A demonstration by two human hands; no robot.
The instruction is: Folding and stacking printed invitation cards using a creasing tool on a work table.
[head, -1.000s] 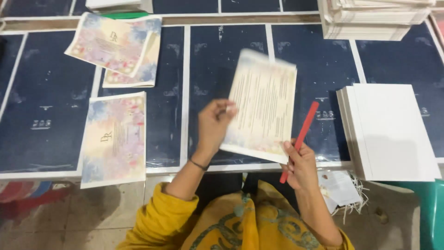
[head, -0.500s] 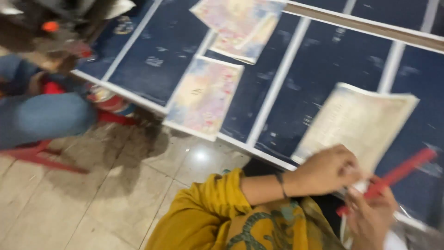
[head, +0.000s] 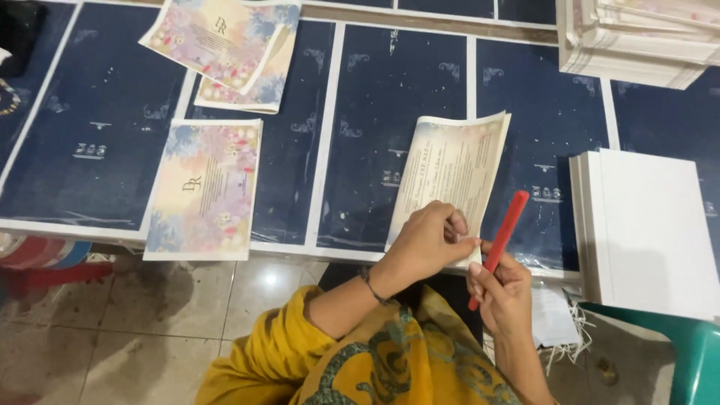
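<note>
Paper is what both hands meet on: a cream printed sheet (head: pixel 452 174) lies tilted on the dark blue table covering (head: pixel 390 90), its long side running from about 7 o'clock up to 1 o'clock, with its near end at the table's front edge. The left hand (head: pixel 426 242) sits on that near end, fingers curled shut and pinching the sheet's lower edge between thumb and fingertips. The right hand (head: pixel 501 289) lies just at 4 o'clock from the left, touching it; its fingers are closed around a flat red stick (head: pixel 500 241) that points up toward 1 o'clock along the sheet's right edge. Whether the right hand also grips the paper cannot be told, because the left hand covers the lower corner.

At 9 o'clock from the hands a floral card (head: pixel 202 187) lies flat on the table, and at 11 o'clock two more floral cards (head: pixel 225 45) overlap, the upper one cut off by the frame's top. At 3 o'clock a stack of white sheets (head: pixel 649 229) rests on the table, its far right side running out of view. At 1 o'clock a tall pile of printed sheets (head: pixel 637 37) is cropped by the top edge. Under the right wrist some white paper scraps (head: pixel 555 319) lie partly hidden. The print on the sheet is too small to make out.
</note>
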